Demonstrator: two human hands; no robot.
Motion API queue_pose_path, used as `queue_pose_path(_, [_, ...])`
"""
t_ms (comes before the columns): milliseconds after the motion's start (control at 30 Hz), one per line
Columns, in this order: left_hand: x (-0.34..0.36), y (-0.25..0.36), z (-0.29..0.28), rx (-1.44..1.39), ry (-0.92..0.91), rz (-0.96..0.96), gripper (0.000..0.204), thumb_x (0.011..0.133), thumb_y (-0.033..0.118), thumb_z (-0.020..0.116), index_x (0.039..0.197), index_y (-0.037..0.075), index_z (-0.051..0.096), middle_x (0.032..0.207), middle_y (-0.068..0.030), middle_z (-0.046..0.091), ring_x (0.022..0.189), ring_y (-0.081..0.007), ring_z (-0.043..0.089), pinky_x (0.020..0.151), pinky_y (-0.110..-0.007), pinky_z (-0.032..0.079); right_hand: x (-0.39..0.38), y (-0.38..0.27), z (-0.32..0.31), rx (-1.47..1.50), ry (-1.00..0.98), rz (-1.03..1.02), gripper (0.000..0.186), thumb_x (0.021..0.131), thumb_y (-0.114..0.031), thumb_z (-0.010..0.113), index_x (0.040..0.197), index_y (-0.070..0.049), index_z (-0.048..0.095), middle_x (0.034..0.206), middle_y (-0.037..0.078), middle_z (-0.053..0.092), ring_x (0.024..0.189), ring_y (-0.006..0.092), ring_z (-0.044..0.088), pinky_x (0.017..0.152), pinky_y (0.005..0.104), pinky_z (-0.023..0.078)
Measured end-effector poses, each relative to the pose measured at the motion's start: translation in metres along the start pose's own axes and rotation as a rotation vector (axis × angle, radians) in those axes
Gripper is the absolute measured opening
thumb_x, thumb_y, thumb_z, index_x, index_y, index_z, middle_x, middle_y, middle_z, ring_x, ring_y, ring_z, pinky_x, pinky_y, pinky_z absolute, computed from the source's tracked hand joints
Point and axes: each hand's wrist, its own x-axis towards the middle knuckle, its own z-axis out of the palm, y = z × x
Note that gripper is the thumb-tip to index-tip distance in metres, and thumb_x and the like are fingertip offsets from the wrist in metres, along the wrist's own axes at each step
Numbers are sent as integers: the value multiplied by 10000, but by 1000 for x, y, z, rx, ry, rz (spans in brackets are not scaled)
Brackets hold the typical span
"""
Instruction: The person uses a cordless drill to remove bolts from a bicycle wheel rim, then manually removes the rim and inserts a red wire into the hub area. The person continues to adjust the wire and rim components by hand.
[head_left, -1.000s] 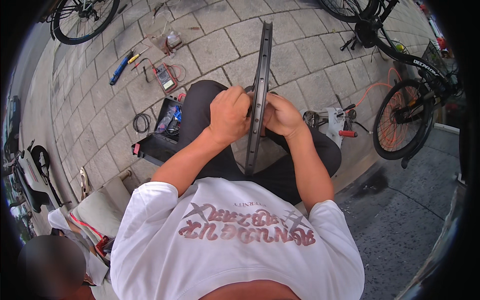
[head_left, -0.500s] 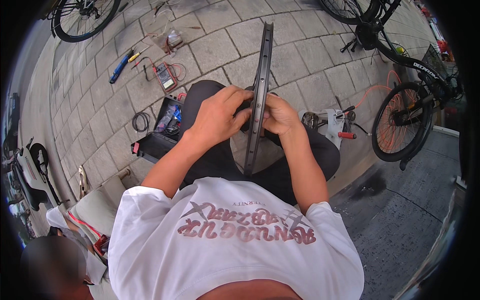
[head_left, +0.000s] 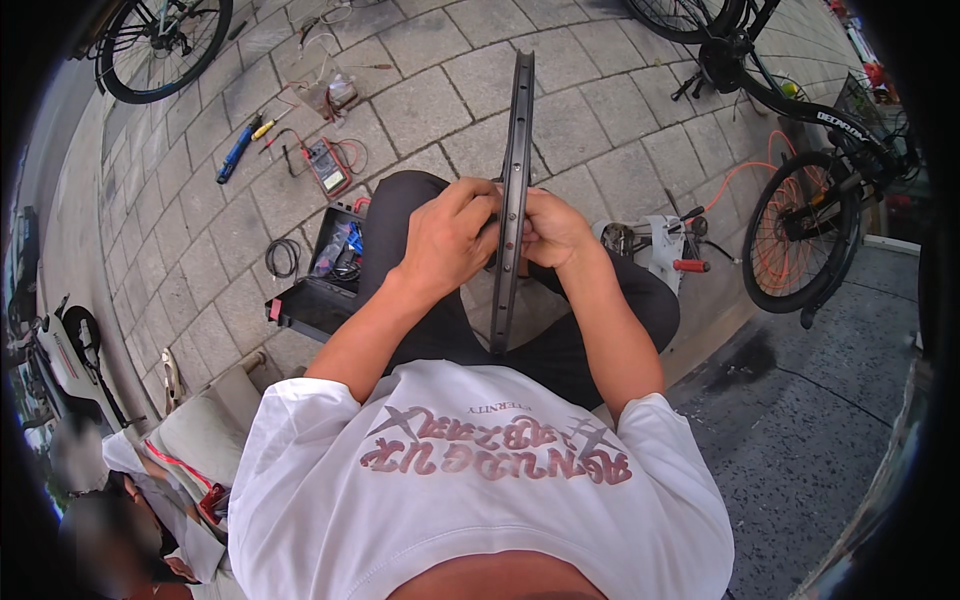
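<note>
A bare black wheel rim point(head_left: 514, 170), with no tire on it, stands upright and edge-on between my dark-trousered legs. Small round holes run along its outer channel. My left hand point(head_left: 440, 240) is closed at the rim's left side, fingers curled inward and their tips partly hidden. From the other side my right hand point(head_left: 557, 232) is closed too, its thumb and fingers pressed together near the middle of the wheel. The rim covers part of what lies between the two hands, so small parts there cannot be made out.
Left of my knee lie an open black toolbox point(head_left: 300, 312), a coiled black cable point(head_left: 283, 258), a red multimeter point(head_left: 327, 167) and a blue tool point(head_left: 238, 152). To the right are a white stand-like device point(head_left: 667, 255) and a bicycle point(head_left: 800, 225). A person point(head_left: 110, 540) is at lower left.
The rim leans slightly further left in the picture, with both hands staying at it. The whole scene has shifted a little as the view moved.
</note>
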Motion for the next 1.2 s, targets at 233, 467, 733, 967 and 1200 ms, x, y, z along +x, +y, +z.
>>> queue_pose_path(233, [-6,-11,15,72,137,94,206,778,155,821,827,83,634,823,-75,592,682,-298,621,606,-426,483,4,9,-11,-70,-8,-88,355,1101,-236,564,1315,30,661,898,35,710,758,142,709,690,302,596])
queue_pose_path(467, [-15,11,42,46,351,-5,148,792,151,762,812,76,636,825,-74,598,731,-299,636,638,-425,497,-13,20,-69,56,-233,-254,469,1127,-270,460,1422,78,570,1312,186,705,1183,280,706,1054,410,561])
queue_pose_path(733, [-23,16,27,23,189,-45,175,848,206,737,955,68,732,907,-52,650,844,-258,704,695,-403,566,-18,24,-69,76,-276,-332,450,1091,-197,520,1464,54,545,1380,177,674,1276,261,666,1115,395,523])
queue_pose_path(967, [-24,19,17,-114,33,-145,162,894,94,715,1052,61,702,954,-116,664,819,-329,714,662,-439,582,-24,20,-36,117,-146,-217,388,1073,-200,604,1404,4,610,1335,242,699,1176,311,732,1048,427,592])
queue_pose_path(1200, [-13,-2,-5,-222,-64,-285,324,925,10,750,1243,24,689,1006,-115,693,857,-242,710,737,-355,574,11,17,17,-31,134,-131,134,1037,-172,699,1074,-45,725,758,-8,649,583,71,555,506,255,411])
